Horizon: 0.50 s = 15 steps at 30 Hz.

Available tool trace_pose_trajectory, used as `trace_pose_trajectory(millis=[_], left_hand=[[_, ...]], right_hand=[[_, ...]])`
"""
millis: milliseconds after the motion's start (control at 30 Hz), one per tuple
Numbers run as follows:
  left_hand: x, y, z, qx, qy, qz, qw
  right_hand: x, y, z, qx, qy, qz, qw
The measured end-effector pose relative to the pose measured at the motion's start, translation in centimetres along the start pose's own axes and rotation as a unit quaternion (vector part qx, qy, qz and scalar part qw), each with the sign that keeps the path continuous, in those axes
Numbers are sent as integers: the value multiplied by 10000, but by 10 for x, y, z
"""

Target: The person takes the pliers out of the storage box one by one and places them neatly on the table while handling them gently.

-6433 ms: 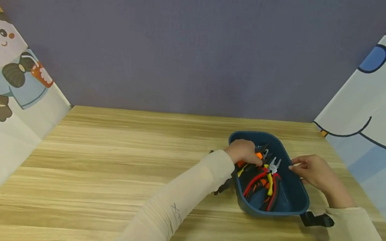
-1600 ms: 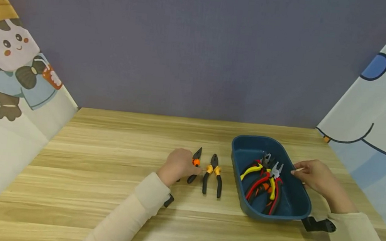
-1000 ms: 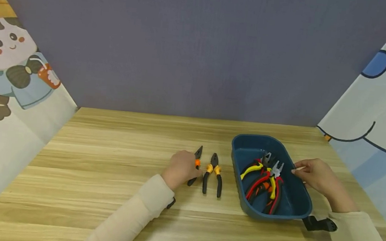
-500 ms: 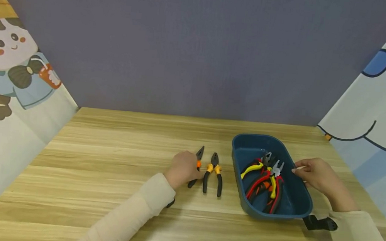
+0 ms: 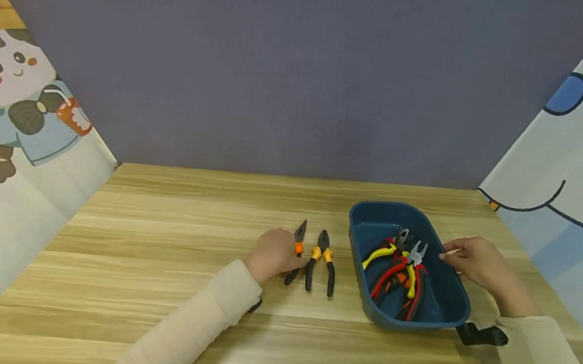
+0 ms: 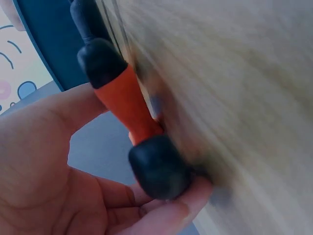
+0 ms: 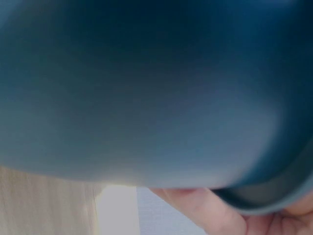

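Note:
My left hand (image 5: 274, 253) pinches long-nose pliers (image 5: 301, 230) with orange-and-black handles, low over the wooden table. In the left wrist view, thumb and fingers close around an orange-and-black handle (image 6: 129, 100); in the head view the hand hides part of the tool. Just to the right lie combination pliers (image 5: 323, 241) with yellow-and-black handles, legs spread towards me. A dark blue bin (image 5: 448, 302) stands further right. My right hand (image 5: 478, 264) pinches its right rim between thumb and fingers. The bin's wall (image 7: 137, 98) fills most of the right wrist view.
Inside the bin lie several pliers, among them red-handled pliers (image 5: 420, 294) and yellow-handled pliers (image 5: 379, 252). A grey wall panel (image 5: 301, 77) rises behind the table (image 5: 131, 260). Printed cartoon panels flank both sides. A black wrist mount (image 5: 482, 335) shows under my right forearm.
About six seconds ago my left hand was reaching into the bin; now it is left of it with the long-nose pliers. Over the last second it barely shifts. My right hand stays on the rim.

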State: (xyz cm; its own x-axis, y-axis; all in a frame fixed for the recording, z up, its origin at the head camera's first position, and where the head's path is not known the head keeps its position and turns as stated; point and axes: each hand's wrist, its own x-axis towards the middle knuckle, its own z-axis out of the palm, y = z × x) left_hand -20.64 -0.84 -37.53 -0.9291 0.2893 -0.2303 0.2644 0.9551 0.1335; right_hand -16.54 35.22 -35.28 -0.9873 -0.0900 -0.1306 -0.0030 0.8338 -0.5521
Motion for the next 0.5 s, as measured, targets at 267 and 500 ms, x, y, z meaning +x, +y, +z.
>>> trace_pose_trajectory(millis=[267, 500], left_hand=[[-4, 0, -6, 90, -56, 62, 9999], [-6, 3, -16, 226, -82, 111, 9996]], right_hand=[[0, 2, 2, 51, 29, -23, 10000], [-1, 1, 1, 24, 29, -71, 10000]])
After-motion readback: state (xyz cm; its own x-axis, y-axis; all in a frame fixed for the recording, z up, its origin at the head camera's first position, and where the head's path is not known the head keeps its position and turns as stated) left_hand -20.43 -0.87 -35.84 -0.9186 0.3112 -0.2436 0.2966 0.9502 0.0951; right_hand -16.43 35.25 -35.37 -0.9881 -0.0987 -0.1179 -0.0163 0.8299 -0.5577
